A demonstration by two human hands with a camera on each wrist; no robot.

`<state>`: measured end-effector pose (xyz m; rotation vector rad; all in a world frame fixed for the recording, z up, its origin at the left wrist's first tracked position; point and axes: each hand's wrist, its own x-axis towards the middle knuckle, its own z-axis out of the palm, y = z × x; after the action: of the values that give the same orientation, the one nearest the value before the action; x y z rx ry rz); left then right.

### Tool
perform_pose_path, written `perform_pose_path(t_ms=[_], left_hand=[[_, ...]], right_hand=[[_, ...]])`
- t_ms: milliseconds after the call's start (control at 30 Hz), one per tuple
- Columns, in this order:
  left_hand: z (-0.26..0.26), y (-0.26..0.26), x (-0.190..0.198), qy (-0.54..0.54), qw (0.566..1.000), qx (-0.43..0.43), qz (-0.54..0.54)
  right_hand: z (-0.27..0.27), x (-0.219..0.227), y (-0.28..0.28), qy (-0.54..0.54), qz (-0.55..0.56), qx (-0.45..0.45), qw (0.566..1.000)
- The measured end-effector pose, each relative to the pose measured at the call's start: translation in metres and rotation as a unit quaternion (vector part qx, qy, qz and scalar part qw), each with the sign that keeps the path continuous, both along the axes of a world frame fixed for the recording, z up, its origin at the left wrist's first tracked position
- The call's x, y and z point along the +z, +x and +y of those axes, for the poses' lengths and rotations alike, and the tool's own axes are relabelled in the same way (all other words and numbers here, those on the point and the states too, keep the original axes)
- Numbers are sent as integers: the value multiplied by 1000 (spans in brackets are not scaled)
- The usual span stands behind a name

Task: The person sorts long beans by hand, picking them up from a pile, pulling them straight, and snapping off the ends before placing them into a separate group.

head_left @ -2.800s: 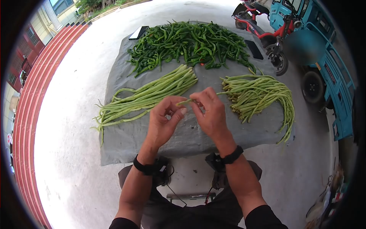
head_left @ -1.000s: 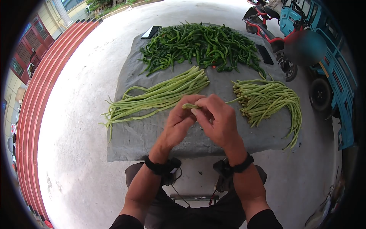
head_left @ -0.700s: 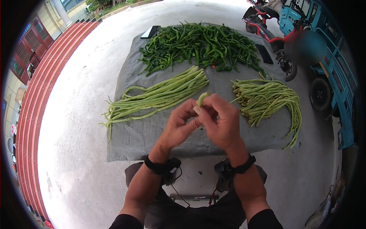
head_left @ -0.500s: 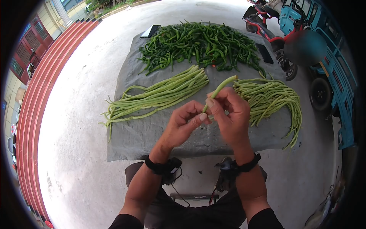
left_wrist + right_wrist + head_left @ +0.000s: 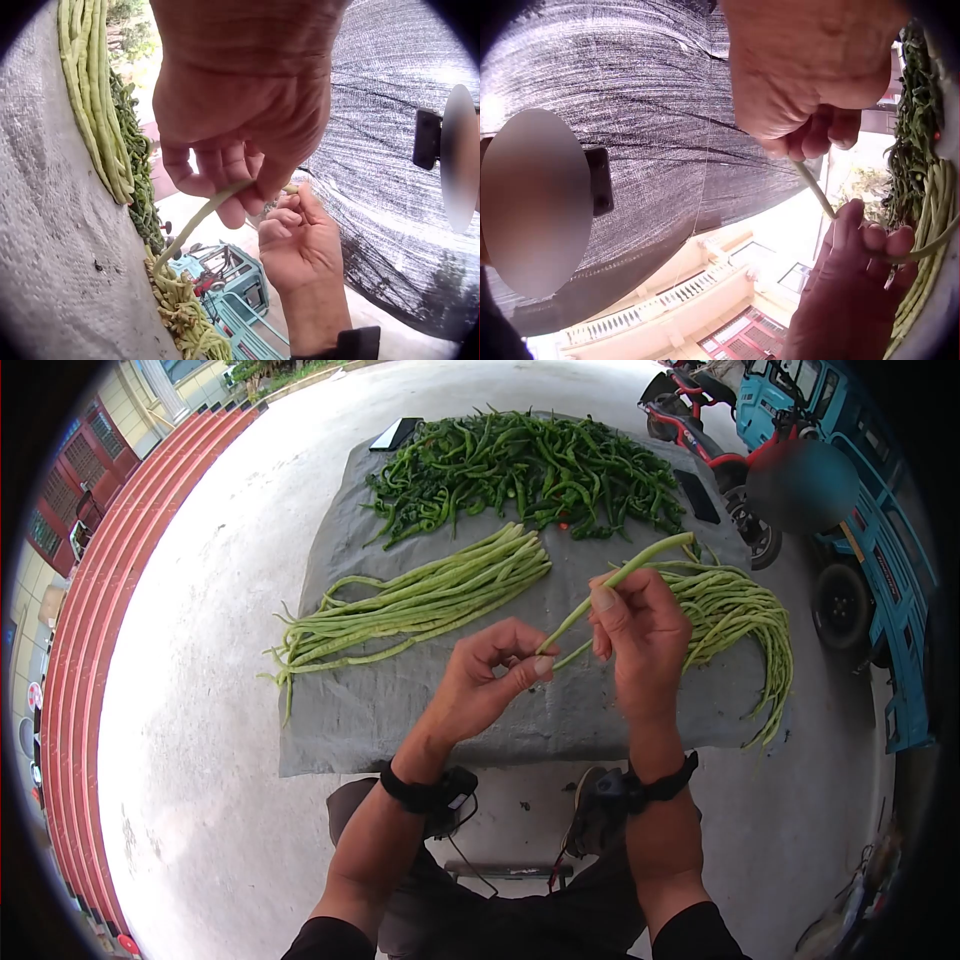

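A single green yardlong bean (image 5: 652,552) is stretched slantwise between the two hands, above the grey cloth (image 5: 420,735). My left hand (image 5: 485,678) pinches it between thumb and fingers. Higher and to the right, my right hand (image 5: 648,635) pinches it near one end, which sticks out past the fingertips. In the left wrist view, the rest of the bean (image 5: 196,220) trails from the left hand down to the right-hand pile. The right wrist view shows a short taut stretch of bean (image 5: 814,189) between the hands. Behind the right hand lies a pile of yardlong beans (image 5: 740,605).
A straightened bundle of yardlong beans (image 5: 430,595) lies on the cloth's left side. Green chili peppers (image 5: 530,475) are heaped at the back, flanked by a white-screened device (image 5: 396,434) and a dark phone (image 5: 697,497). Red steps (image 5: 130,560) and a blue three-wheeler (image 5: 870,550) stand beyond.
My right hand has moved right and up along the bean, drawing more of its end out. My left hand stays at nearly the same place, still pinching the bean.
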<state>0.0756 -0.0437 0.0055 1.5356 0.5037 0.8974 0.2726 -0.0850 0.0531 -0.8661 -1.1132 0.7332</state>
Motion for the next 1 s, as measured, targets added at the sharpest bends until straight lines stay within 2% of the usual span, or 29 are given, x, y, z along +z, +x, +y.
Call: perform_pose_path(t_ms=[667,1000], left_hand=[[-3,5,1,-41,999,12,-29],[-3,5,-1,-46,998,25,-35]], right_hand=[[11,-16,29,-21,130,17,991],[10,-17,32,-21,154,32,987]])
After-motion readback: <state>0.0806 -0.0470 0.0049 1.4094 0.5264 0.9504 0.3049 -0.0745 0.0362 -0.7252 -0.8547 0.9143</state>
